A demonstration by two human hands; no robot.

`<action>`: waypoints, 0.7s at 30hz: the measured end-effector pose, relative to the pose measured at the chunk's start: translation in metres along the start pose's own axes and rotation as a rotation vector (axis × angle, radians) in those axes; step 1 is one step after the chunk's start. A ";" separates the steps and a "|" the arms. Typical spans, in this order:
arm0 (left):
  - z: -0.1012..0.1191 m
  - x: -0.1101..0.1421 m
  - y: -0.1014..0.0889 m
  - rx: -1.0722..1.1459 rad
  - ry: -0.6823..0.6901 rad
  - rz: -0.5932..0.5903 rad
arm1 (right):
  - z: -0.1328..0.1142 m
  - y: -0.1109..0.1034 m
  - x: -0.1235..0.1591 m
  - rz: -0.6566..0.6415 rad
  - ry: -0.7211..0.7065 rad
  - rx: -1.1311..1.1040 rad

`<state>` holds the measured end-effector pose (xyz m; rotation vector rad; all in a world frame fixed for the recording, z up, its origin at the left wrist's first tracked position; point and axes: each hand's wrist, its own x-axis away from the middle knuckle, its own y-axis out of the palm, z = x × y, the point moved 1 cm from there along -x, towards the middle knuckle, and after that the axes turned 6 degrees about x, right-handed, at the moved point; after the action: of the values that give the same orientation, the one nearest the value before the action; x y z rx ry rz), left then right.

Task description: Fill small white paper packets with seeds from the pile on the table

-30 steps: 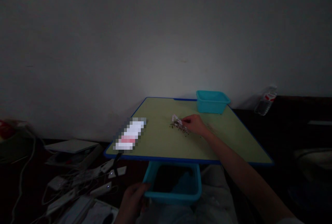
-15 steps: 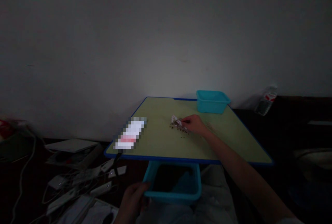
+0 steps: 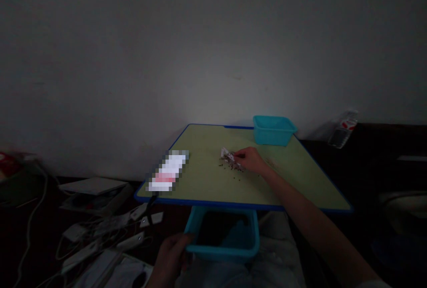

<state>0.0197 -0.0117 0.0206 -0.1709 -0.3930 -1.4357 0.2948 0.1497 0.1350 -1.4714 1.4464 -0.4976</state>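
Note:
My right hand (image 3: 248, 160) reaches over the table and pinches a crumpled whitish piece, like paper or tissue (image 3: 225, 153). Small dark bits (image 3: 232, 167) lie scattered on the tabletop under and around it. Down at the table's near edge, my left hand (image 3: 173, 250) is closed on the left rim of a blue plastic basin (image 3: 222, 252). That basin sits at my lap, partly under the table, with a dark mass inside whose kind I cannot make out.
A second blue basin (image 3: 273, 136) stands at the table's far right corner. On the left of the yellowish table (image 3: 200, 186) lies a lit phone (image 3: 168, 172). Power strips and cables (image 3: 130, 241) litter the floor at left. A plastic bottle (image 3: 343, 130) leans by the wall.
Several dark bits near my right hand have shifted, some slightly toward me. My right hand stays almost in place with the whitish piece, and my left hand keeps the basin rim.

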 end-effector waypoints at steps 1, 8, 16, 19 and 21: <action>0.000 0.000 0.000 0.006 -0.005 -0.005 | 0.000 0.000 0.000 -0.010 -0.007 0.001; -0.002 -0.002 -0.002 -0.019 -0.025 0.001 | -0.002 -0.003 0.000 -0.036 -0.025 0.009; 0.001 0.000 0.000 -0.008 -0.012 -0.004 | 0.001 0.000 -0.001 -0.034 0.007 0.004; 0.000 0.000 0.000 -0.019 -0.007 0.001 | 0.000 0.000 0.000 -0.055 -0.019 -0.008; 0.000 -0.001 -0.001 -0.014 -0.011 0.012 | 0.000 0.000 0.000 -0.054 -0.020 -0.008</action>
<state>0.0190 -0.0112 0.0198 -0.1917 -0.3906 -1.4267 0.2950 0.1495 0.1352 -1.5214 1.3969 -0.5092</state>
